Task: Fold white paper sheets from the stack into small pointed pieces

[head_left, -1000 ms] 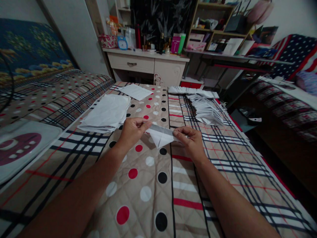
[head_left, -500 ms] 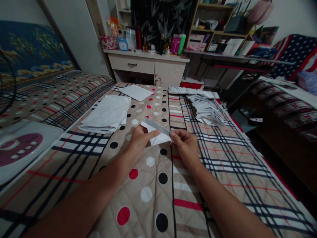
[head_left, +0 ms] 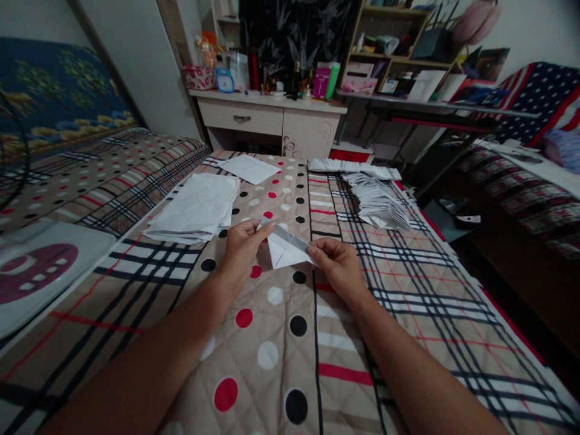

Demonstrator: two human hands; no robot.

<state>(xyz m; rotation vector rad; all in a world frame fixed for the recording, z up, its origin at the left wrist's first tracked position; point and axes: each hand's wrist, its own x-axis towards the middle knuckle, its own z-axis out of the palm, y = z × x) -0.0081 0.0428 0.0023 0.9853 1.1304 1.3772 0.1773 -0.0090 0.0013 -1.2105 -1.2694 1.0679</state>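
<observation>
Between my hands is a folded sheet of white paper (head_left: 287,249), with a greyish folded strip along its upper edge and a pointed lower part. My left hand (head_left: 244,241) pinches its upper left corner between thumb and fingers. At the paper's right end, my right hand (head_left: 333,257) grips the strip, thumb on top. The paper is held just over the quilted bedspread (head_left: 272,338); I cannot tell if it touches the cloth. Some fingertips are hidden behind the paper.
Left of my hands lies a stack of white paper sheets (head_left: 194,208), with another white sheet (head_left: 251,168) beyond. At the right, a fanned row of folded papers (head_left: 378,202) lies near a long white paper bundle (head_left: 353,168). A white dresser (head_left: 267,118) stands past the bed.
My left hand has slid up and left along the folded strip to the paper's corner. The right hand has barely moved and keeps its hold.
</observation>
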